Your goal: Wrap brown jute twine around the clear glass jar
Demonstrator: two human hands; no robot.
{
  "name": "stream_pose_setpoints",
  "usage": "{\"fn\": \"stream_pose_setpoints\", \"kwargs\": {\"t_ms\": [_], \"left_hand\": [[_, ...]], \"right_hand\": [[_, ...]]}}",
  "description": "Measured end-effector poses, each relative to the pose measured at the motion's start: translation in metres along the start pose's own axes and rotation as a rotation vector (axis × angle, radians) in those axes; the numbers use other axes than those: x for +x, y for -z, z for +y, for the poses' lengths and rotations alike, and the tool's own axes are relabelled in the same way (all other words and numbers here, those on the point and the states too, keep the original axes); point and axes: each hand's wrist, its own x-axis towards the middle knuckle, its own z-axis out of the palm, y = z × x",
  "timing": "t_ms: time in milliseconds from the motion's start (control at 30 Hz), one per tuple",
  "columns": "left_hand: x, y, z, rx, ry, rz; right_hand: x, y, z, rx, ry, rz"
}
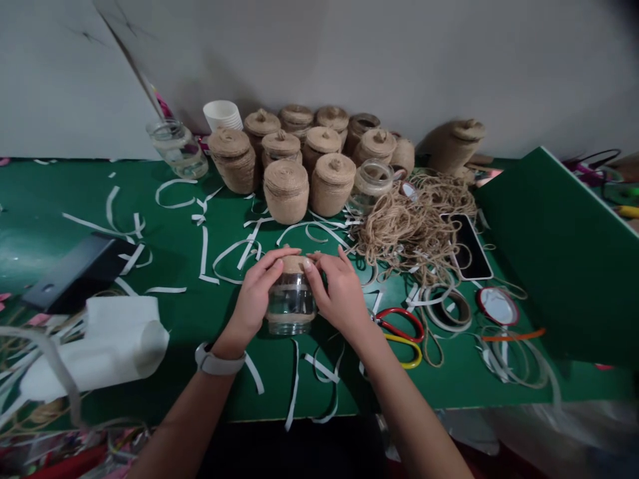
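Observation:
A clear glass jar (290, 303) stands on the green table in front of me, with bands of tan twine or tape around it and a tan cover on its top end. My left hand (257, 293) curls around its left side, thumb near the top edge. From the right, my right hand (337, 286) grips the upper part, its thumb against the top rim. Both palms and some fingertips are hidden behind the jar. Right of my right hand lie scissors (402, 326) with one red and one yellow handle.
Several twine-wrapped lidded jars (286, 189) stand at the back beside stacked white cups (222, 114). A tangled twine pile (409, 223), a phone (468, 246) and tape rolls (448, 309) lie right. A green board (564, 259) leans farther right. White strips (203, 256) litter the table.

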Motion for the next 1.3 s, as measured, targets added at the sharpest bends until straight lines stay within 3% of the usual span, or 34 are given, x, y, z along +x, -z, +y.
{"fn": "stream_pose_setpoints", "kwargs": {"t_ms": [100, 200, 400, 500, 567, 700, 800, 900, 1067, 1133, 1233, 1300], "left_hand": [[0.000, -0.002, 0.007, 0.266, -0.112, -0.009], [0.001, -0.003, 0.011, 0.340, -0.117, -0.040], [-0.002, 0.002, -0.004, 0.054, -0.012, 0.069], [-0.003, 0.004, -0.008, -0.066, 0.029, 0.067], [-0.002, 0.004, -0.004, 0.034, -0.020, 0.049], [-0.001, -0.002, 0.015, 0.485, -0.208, 0.101], [0.000, -0.009, 0.021, 0.656, -0.253, 0.064], [0.001, -0.009, 0.014, 0.585, -0.223, 0.024], [0.002, 0.005, -0.004, 0.082, -0.033, 0.070], [0.003, 0.009, -0.001, 0.153, -0.090, 0.035], [0.004, 0.005, 0.010, 0.449, -0.282, 0.051], [0.004, -0.002, 0.016, 0.510, -0.279, 0.096]], "right_hand": [[-0.001, 0.001, -0.002, -0.030, 0.009, -0.015], [-0.001, 0.000, -0.006, -0.065, 0.017, -0.018], [-0.006, -0.004, -0.003, -0.095, -0.012, -0.022], [-0.008, -0.008, 0.000, -0.065, -0.024, -0.022], [-0.008, -0.009, 0.001, -0.043, -0.019, 0.003], [-0.006, -0.008, -0.005, -0.037, 0.006, -0.004], [-0.003, -0.006, -0.008, -0.054, 0.032, -0.037], [0.000, -0.004, -0.005, -0.054, 0.032, -0.065], [0.002, -0.002, 0.004, -0.021, 0.008, -0.042], [0.002, -0.002, 0.005, -0.020, 0.004, -0.046], [0.002, -0.002, 0.003, -0.017, 0.026, -0.045], [0.002, -0.002, 0.000, -0.031, 0.045, -0.045]]}}
